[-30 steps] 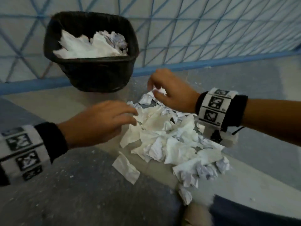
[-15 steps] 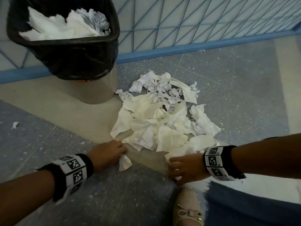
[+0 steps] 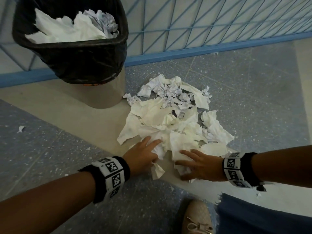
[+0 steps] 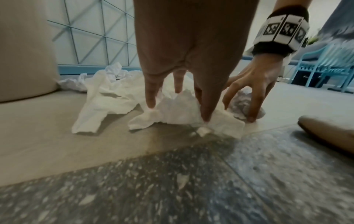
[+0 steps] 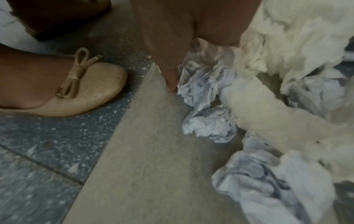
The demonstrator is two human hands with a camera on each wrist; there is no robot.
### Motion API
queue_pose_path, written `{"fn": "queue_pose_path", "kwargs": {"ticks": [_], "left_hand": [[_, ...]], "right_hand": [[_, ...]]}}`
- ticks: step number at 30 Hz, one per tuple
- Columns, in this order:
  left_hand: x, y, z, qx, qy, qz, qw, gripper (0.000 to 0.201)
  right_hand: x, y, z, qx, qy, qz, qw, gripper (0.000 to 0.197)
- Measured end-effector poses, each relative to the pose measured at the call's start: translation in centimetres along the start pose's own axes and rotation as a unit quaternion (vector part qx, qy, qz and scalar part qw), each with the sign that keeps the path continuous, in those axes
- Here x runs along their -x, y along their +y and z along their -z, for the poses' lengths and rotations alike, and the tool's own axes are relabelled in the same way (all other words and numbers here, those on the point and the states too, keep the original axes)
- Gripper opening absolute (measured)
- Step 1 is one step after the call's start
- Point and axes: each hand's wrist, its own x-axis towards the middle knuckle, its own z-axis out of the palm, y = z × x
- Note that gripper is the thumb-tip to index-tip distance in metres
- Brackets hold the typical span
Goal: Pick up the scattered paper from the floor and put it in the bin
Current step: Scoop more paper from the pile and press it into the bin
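black wristbands [image 3: 109, 176] with black-and-white marker tiles, beige bow shoe [image 3: 197, 218]

Left hand [image 3: 143, 156], right hand [image 3: 200, 164] on near edge of paper pile [image 3: 168, 119]; bin [image 3: 76, 56] beyond.

Looks like a corridor or waiting area of a public building, not a home: speckled grey terrazzo floor [image 3: 253, 98] crossed by a plain beige band [image 3: 50, 107], blue metal lattice railing [image 3: 202, 26] along the edge, lined waste bin [image 3: 76, 61], pale-blue metal seats [image 4: 316, 71] beyond.
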Motion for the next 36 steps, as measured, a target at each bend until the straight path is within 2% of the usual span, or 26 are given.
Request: {"fn": "queue_pose_path", "kwargs": {"ticks": [1,3,6,8,12,13,15,18,20,22,23,24,25,27,28,30,32,36], "left_hand": [[0.0,-0.2,-0.3,-0.010,-0.022,0.006,1.000,0.014],[0.3,-0.6,-0.4,0.022,-0.014,0.009,1.000,0.010],[1.0,-2.3,-0.8,-0.003,0.056,-0.029,0.998,0.003],[1.7,-3.2,-0.3,0.049,0.083,-0.022,0.995,0.012],[3.3,-4.2,1.9,0.123,0.155,0.032,0.980,0.015],[3.5,-4.3,2.5,0.161,0.168,0.067,0.970,0.018],[3.7,-5.1,3.4,0.228,0.151,0.155,0.949,0.032],[3.6,-6.6,3.1,0.297,0.142,0.226,0.917,0.061],[2.9,-7.4,2.3,0.264,0.100,0.253,0.925,0.062],[2.3,-7.4,1.9,0.192,0.059,0.248,0.948,0.060],[2.1,-7.0,1.7,0.166,0.059,0.223,0.959,0.061],[1.9,-6.5,1.7,0.127,0.080,0.181,0.972,0.054],[1.6,-6.3,1.7,0.079,0.108,0.141,0.981,0.042],[0.9,-5.8,1.2,0.022,0.098,0.096,0.990,0.032],[0.6,-5.5,1.0,0.030,0.062,0.097,0.993,0.032],[0.2,-5.3,-0.2,0.027,-0.047,0.090,0.994,0.039],[0.0,-5.5,-1.0,0.049,-0.079,0.076,0.993,0.042],[0.7,-5.4,-0.9,0.140,0.023,0.071,0.987,0.029]], "right_hand": [[-0.3,0.2,0.0,-0.009,0.009,0.016,1.000,0.065],[-1.0,0.8,0.6,-0.015,0.041,0.056,0.997,0.049],[-2.4,2.2,2.2,-0.028,0.088,0.086,0.992,0.030],[-3.4,2.9,3.5,-0.076,0.131,0.071,0.986,0.034],[-5.5,3.5,6.2,-0.271,0.219,-0.033,0.937,0.049],[-6.0,3.6,6.8,-0.299,0.239,-0.066,0.922,0.050],[-7.0,4.0,8.0,-0.360,0.259,-0.130,0.887,0.058],[-8.4,4.9,9.0,-0.419,0.216,-0.206,0.858,0.072],[-9.1,5.5,8.8,-0.433,0.165,-0.239,0.853,0.077],[-10.0,5.7,8.4,-0.440,0.092,-0.271,0.851,0.083],[-10.3,5.7,8.1,-0.436,0.061,-0.283,0.852,0.084],[-10.6,5.6,7.7,-0.430,0.041,-0.290,0.854,0.083],[-10.8,5.5,7.5,-0.424,0.036,-0.291,0.857,0.079],[-10.8,5.3,7.1,-0.408,0.049,-0.285,0.866,0.064],[-10.8,5.3,7.0,-0.401,0.055,-0.283,0.870,0.057],[-10.8,5.4,7.0,-0.398,0.069,-0.284,0.869,0.049],[-10.8,5.7,7.1,-0.403,0.089,-0.292,0.863,0.046],[-10.8,7.1,7.6,-0.457,0.146,-0.305,0.823,0.042]]}}
